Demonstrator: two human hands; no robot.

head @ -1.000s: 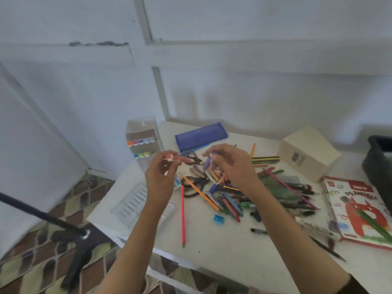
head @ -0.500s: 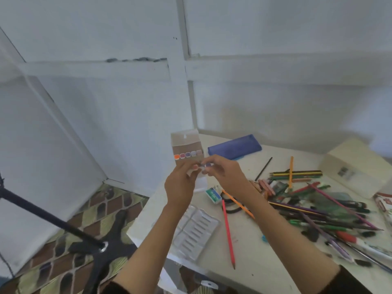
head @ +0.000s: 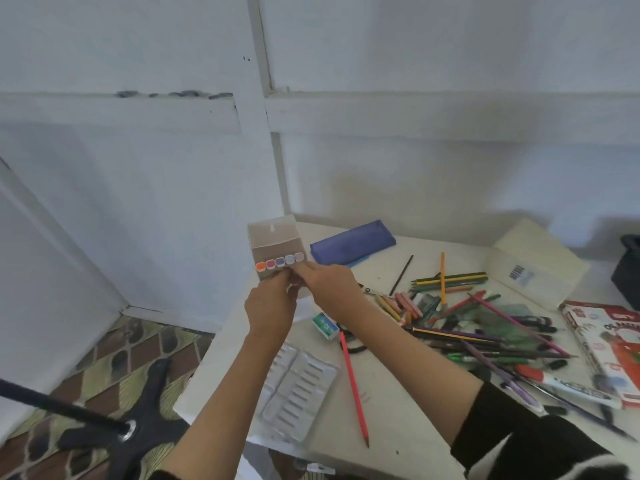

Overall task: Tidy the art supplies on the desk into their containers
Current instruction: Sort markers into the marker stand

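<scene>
I see the left hand (head: pixel 270 308) gripping the box (head: pixel 275 245) at the white desk's (head: pixel 398 420) far-left corner, the right hand (head: pixel 330 289) pinching its front. Pencils (head: pixel 460 327) litter the desk; white walls (head: pixel 433 174), tiled floor (head: pixel 104 358).

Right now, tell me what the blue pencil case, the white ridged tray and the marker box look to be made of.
Blue pencil case: probably woven fabric, matte, with soft, slightly sagging edges.
White ridged tray: thin moulded plastic, faintly glossy, with rows of pressed slots.
Marker box: clear stiff plastic, it seems, since the coloured caps show through its front and its folds stay crisp.
</scene>
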